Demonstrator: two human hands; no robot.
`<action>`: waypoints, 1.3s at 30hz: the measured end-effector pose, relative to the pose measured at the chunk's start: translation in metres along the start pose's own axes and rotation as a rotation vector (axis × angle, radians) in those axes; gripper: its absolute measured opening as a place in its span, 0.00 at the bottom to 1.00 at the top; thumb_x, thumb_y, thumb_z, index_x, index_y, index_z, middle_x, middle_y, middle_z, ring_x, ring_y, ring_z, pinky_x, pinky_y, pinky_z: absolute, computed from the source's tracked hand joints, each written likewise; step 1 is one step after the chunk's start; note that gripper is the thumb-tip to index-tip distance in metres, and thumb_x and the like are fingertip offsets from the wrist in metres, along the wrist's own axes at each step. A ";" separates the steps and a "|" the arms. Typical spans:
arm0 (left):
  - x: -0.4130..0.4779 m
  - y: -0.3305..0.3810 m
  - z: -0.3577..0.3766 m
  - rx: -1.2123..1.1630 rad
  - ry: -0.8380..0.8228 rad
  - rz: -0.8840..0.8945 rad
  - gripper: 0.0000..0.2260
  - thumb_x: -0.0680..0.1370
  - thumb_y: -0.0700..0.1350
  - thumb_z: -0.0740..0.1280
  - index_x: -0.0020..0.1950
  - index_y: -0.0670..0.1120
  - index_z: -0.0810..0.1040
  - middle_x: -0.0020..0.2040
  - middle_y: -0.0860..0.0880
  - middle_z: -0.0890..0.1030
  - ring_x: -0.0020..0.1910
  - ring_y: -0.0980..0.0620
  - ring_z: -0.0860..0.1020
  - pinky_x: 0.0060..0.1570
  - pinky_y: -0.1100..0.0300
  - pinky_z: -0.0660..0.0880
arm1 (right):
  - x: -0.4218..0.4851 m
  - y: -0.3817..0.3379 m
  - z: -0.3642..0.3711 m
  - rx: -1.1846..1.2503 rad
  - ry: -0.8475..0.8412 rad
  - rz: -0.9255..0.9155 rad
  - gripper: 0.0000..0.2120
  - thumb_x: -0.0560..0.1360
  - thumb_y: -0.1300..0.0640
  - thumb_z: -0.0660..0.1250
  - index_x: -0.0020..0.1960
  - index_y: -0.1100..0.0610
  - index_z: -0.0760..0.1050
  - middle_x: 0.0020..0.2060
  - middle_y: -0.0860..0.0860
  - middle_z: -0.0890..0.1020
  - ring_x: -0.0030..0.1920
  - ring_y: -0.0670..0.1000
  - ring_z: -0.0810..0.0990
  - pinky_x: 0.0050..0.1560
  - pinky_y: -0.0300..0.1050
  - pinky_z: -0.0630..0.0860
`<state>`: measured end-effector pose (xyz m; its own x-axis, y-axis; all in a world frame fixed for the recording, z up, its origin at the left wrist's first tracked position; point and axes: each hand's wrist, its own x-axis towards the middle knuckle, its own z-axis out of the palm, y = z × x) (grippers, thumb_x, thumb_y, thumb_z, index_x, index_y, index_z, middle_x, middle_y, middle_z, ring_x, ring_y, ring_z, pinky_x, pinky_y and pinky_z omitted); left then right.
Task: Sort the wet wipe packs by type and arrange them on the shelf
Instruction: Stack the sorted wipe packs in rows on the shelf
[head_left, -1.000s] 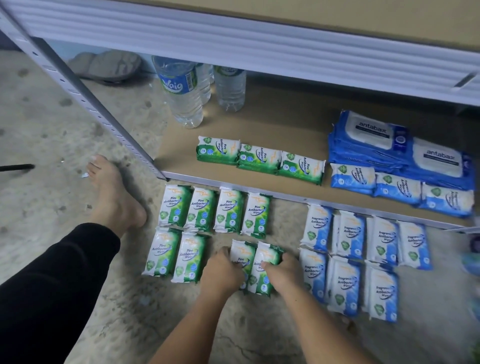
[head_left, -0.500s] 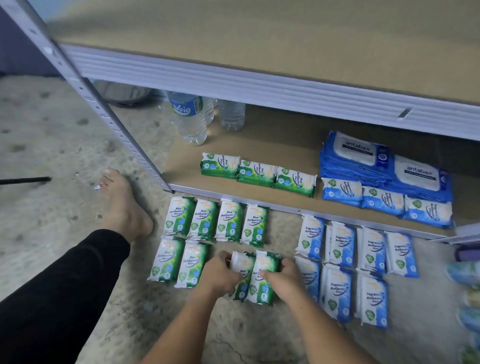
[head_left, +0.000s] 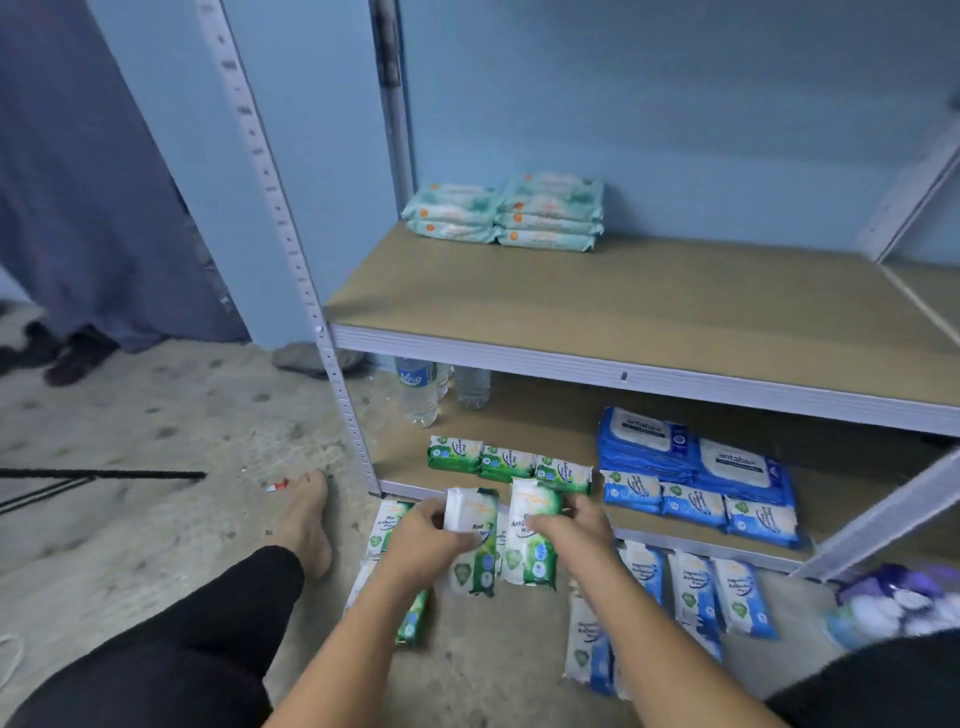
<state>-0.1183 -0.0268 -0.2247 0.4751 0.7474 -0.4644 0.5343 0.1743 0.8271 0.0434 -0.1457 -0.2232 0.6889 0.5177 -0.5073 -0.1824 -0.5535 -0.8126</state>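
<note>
Head view: the left hand (head_left: 422, 539) curls its fingers round a green-and-white soft plastic wet wipe pack (head_left: 475, 566). The right hand (head_left: 574, 525) grips a second green-and-white pack (head_left: 535, 551), and the two packs are side by side between the hands. Half a second ago both packs lay on the concrete floor (head_left: 156, 441) under the fingers; now they are lifted clear of it. Just beyond the fingertips a row of three green packs (head_left: 509, 462) sits on the tan lower shelf board (head_left: 545, 415). To the right of the right fingers lie small blue-and-white packs (head_left: 696, 504). The view has tilted up, showing stacked pale teal packs (head_left: 504, 215) on the upper shelf board (head_left: 623, 312).
</note>
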 end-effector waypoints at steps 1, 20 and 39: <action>-0.010 0.010 -0.007 -0.011 0.004 0.018 0.22 0.60 0.47 0.81 0.53 0.46 0.82 0.44 0.50 0.86 0.43 0.50 0.86 0.49 0.47 0.82 | -0.011 -0.015 -0.006 0.023 0.000 -0.028 0.20 0.66 0.54 0.78 0.56 0.51 0.77 0.49 0.49 0.84 0.48 0.51 0.83 0.52 0.50 0.81; 0.024 0.220 -0.093 -0.187 0.071 0.354 0.20 0.73 0.44 0.78 0.60 0.50 0.73 0.46 0.46 0.86 0.38 0.47 0.86 0.39 0.51 0.83 | 0.018 -0.230 -0.029 0.288 -0.048 -0.381 0.18 0.71 0.63 0.78 0.56 0.51 0.75 0.43 0.54 0.87 0.36 0.51 0.87 0.30 0.43 0.79; 0.135 0.225 -0.084 0.410 0.344 0.352 0.18 0.76 0.58 0.65 0.62 0.52 0.78 0.51 0.55 0.84 0.53 0.51 0.81 0.53 0.55 0.77 | 0.108 -0.244 0.003 -0.299 0.228 -0.468 0.23 0.75 0.45 0.73 0.68 0.48 0.73 0.60 0.47 0.78 0.58 0.49 0.78 0.56 0.46 0.75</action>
<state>0.0072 0.1665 -0.0750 0.4560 0.8900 -0.0024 0.6435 -0.3278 0.6917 0.1605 0.0474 -0.0802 0.7876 0.6160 -0.0137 0.3593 -0.4772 -0.8020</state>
